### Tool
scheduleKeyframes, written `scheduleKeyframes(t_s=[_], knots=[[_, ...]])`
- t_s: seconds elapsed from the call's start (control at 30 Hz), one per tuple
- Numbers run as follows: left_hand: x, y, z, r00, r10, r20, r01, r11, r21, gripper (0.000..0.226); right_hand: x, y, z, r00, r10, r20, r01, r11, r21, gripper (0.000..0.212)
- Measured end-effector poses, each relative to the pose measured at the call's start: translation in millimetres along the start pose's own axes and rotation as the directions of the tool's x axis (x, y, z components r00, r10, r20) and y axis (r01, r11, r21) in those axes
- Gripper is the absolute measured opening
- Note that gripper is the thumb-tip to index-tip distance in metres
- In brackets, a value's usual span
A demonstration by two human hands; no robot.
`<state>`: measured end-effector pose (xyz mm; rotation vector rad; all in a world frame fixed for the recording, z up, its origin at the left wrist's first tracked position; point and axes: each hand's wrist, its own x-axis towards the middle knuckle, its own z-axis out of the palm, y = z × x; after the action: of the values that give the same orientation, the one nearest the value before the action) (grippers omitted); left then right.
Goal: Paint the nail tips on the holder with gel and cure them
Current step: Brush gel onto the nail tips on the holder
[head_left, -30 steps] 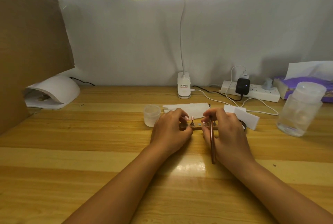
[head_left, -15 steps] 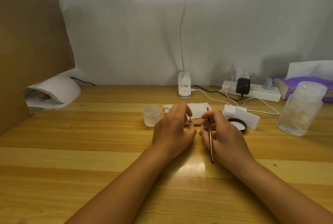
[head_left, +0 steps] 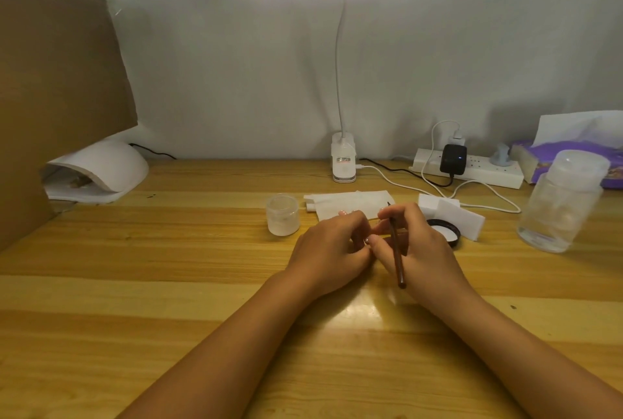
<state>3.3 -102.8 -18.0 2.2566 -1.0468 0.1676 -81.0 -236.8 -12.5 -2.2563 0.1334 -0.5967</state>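
Note:
My left hand [head_left: 332,246] and my right hand [head_left: 421,243] meet at the middle of the wooden desk [head_left: 168,284], fingertips together. The nail tip holder is almost wholly hidden under them, and my left fingers curl down onto it. My right hand grips a thin dark brown brush [head_left: 397,253], its tip pointing away from me and its handle lying back over the hand. An open frosted gel jar [head_left: 283,218] stands just left of my left hand. Its black lid [head_left: 446,231] lies right of my right hand.
A white curing lamp [head_left: 101,169] sits at the back left beside a cardboard sheet [head_left: 50,81]. White paper [head_left: 350,208] and white foam blocks [head_left: 453,216] lie behind my hands. A clear bottle [head_left: 559,206], power strip [head_left: 472,171], desk lamp base [head_left: 344,162] and purple tissue pack [head_left: 573,155] stand further back and right.
Both hands drew closer together and a little toward me, covering the holder that showed between the fingers before. The black lid is now uncovered. The brush stays in my right hand.

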Motion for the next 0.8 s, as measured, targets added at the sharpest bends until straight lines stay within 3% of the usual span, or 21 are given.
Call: scheduleKeyframes(t_s=[0.2,0.33,0.47,0.63,0.8], knots=[[1,-2,-1,0.999,-0.041,0.004,0.041,0.997,-0.064,0.017,3,3,-5,0.993,0.083,-0.089,-0.057,0.964,0.261,0.015],[1,-4,0,0.999,-0.047,0.005,0.047,0.996,-0.074,0.014,7,4,-7,0.965,0.241,-0.107,-0.18,0.898,0.402,0.032],[2,-5,-1,0.999,-0.038,0.001,0.038,0.996,-0.08,0.013,8,3,-10,0.942,0.323,-0.09,-0.223,0.805,0.55,0.021],[1,-4,0,1.0,-0.018,-0.007,0.017,0.996,-0.089,0.012,8,2,-11,0.949,0.307,-0.075,-0.226,0.824,0.52,0.014],[1,-3,-1,1.0,-0.009,-0.001,0.008,0.997,-0.078,0.013,6,-3,-13,0.943,0.332,-0.029,-0.249,0.759,0.601,0.027]])
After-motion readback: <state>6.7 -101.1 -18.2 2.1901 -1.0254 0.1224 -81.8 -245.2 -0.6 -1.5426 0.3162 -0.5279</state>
